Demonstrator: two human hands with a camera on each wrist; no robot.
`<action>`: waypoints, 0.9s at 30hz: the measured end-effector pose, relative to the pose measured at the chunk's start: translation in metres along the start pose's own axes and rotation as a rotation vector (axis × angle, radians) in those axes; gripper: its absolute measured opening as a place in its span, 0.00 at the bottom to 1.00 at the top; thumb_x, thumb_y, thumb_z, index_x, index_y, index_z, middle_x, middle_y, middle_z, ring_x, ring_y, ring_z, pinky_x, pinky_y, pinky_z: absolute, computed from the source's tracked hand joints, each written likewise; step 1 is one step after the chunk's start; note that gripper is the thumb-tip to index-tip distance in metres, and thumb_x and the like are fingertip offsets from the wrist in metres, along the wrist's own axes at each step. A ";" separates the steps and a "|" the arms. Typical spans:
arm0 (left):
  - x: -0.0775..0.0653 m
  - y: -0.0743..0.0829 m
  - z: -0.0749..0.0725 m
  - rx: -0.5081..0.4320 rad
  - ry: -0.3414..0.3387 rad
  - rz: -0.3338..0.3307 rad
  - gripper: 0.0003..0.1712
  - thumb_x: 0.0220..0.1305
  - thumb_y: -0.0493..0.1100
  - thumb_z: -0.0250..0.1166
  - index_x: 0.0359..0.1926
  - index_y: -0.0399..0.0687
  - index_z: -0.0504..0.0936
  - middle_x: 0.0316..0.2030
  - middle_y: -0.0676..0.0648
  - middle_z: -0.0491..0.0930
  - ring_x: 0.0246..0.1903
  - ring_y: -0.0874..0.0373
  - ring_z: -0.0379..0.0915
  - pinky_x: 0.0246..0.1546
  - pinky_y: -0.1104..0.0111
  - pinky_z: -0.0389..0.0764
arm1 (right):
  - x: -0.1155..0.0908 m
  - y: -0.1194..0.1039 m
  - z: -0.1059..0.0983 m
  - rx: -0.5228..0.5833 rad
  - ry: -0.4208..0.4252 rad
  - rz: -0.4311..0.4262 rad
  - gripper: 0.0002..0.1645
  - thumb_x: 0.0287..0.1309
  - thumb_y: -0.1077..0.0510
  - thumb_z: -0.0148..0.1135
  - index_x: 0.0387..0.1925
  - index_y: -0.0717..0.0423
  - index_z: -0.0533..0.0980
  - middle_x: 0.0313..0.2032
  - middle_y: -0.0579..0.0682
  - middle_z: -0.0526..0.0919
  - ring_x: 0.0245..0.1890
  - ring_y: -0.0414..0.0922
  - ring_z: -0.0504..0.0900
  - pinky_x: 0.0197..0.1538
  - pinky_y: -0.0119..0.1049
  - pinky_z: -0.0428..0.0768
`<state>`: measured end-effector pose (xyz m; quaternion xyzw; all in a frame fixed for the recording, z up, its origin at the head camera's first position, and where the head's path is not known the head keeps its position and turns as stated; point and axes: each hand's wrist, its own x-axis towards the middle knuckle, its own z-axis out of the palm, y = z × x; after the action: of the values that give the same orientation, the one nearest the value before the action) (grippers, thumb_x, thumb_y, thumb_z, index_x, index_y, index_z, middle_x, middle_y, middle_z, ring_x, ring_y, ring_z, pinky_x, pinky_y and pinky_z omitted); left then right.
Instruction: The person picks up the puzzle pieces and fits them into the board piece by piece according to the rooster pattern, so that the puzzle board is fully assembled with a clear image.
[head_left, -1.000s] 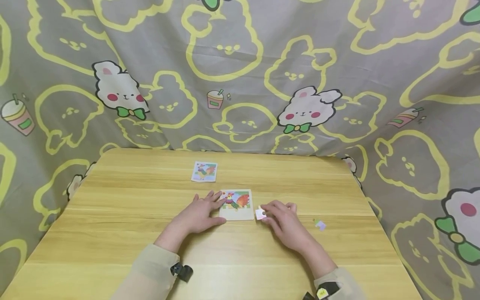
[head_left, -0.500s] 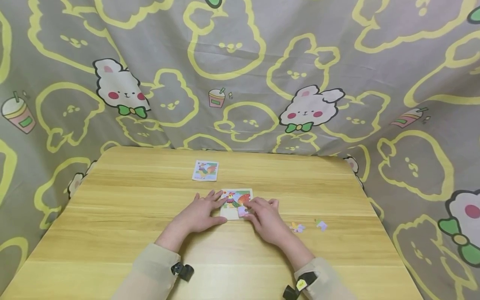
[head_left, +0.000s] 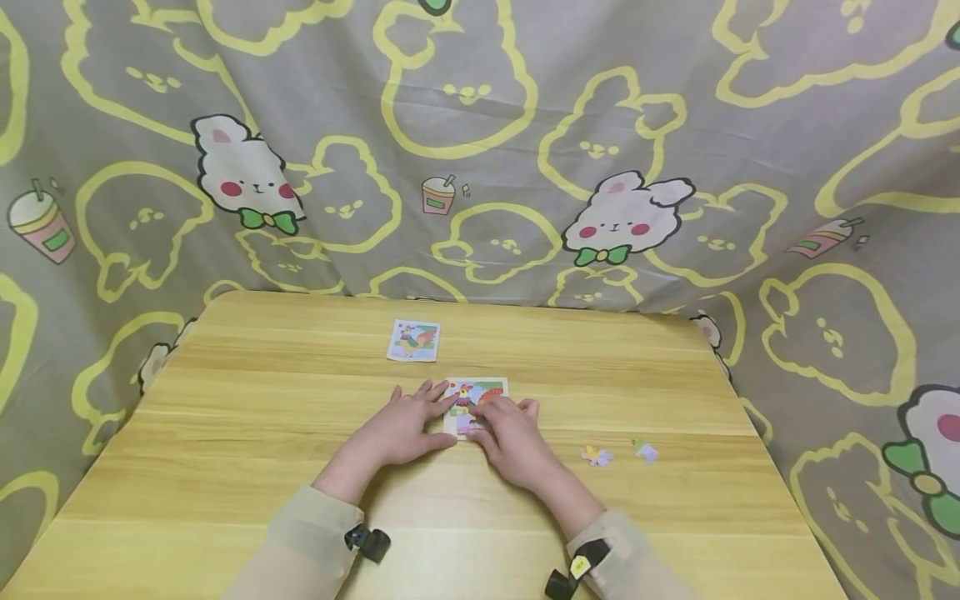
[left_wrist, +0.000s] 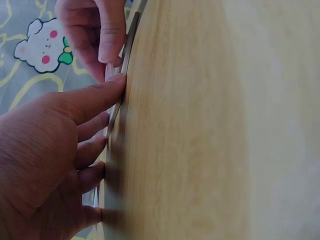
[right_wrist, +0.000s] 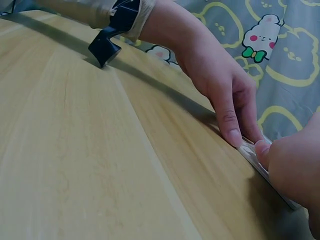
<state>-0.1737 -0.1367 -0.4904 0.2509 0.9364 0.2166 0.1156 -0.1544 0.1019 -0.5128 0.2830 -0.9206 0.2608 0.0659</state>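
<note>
A small square jigsaw puzzle board (head_left: 450, 427) with a rooster picture lies on the table. My left hand (head_left: 405, 425) rests along its left side, fingers spread across the upper-left corner and thumb at the lower-left corner. Over the board's lower part, my right hand (head_left: 513, 437) pinches a pale lilac puzzle piece (head_left: 467, 422) between thumb and fingers, partly hidden by them. The right wrist view shows the left thumb and fingers at the board edge (right_wrist: 265, 172). In the left wrist view, the right hand's fingertips (left_wrist: 107, 52) come down close over the board.
Two loose puzzle pieces lie right of the right hand, a yellow and lilac one (head_left: 597, 455) and a green and lilac one (head_left: 645, 452). Behind the board is a rooster picture card (head_left: 414, 341). A patterned curtain (head_left: 495, 167) hangs beyond the wooden table (head_left: 300, 358).
My right hand has brought the lilac piece leftward from beside the board onto its lower part, uncovering the yellow and lilac loose piece. My left hand has stayed on the board.
</note>
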 end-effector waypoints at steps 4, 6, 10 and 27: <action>-0.001 0.001 0.000 -0.001 0.006 0.007 0.42 0.70 0.63 0.68 0.78 0.52 0.72 0.80 0.44 0.59 0.79 0.38 0.51 0.71 0.28 0.47 | 0.002 -0.002 0.001 0.005 0.001 -0.005 0.24 0.70 0.46 0.70 0.58 0.56 0.84 0.50 0.45 0.84 0.54 0.44 0.81 0.58 0.54 0.60; -0.001 0.001 0.000 -0.001 0.006 0.007 0.42 0.71 0.64 0.68 0.78 0.52 0.71 0.80 0.45 0.59 0.79 0.39 0.50 0.72 0.28 0.47 | 0.002 -0.003 0.001 0.006 0.002 -0.011 0.23 0.69 0.45 0.70 0.57 0.56 0.84 0.49 0.45 0.84 0.53 0.44 0.81 0.57 0.54 0.60; -0.003 0.003 0.000 -0.001 0.010 0.008 0.42 0.71 0.64 0.68 0.78 0.51 0.71 0.80 0.44 0.58 0.79 0.38 0.50 0.72 0.28 0.46 | 0.003 -0.003 0.002 0.002 -0.005 -0.019 0.23 0.70 0.44 0.70 0.55 0.55 0.84 0.48 0.43 0.82 0.53 0.44 0.80 0.56 0.53 0.60; -0.008 0.012 -0.002 0.134 -0.011 0.075 0.37 0.76 0.61 0.63 0.78 0.49 0.72 0.79 0.47 0.62 0.78 0.41 0.56 0.70 0.30 0.58 | 0.004 0.002 0.007 0.015 0.021 -0.060 0.20 0.69 0.46 0.71 0.53 0.54 0.87 0.46 0.44 0.81 0.49 0.43 0.78 0.53 0.52 0.60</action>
<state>-0.1623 -0.1324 -0.4821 0.2942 0.9380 0.1564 0.0954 -0.1586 0.0977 -0.5183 0.3079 -0.9091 0.2686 0.0814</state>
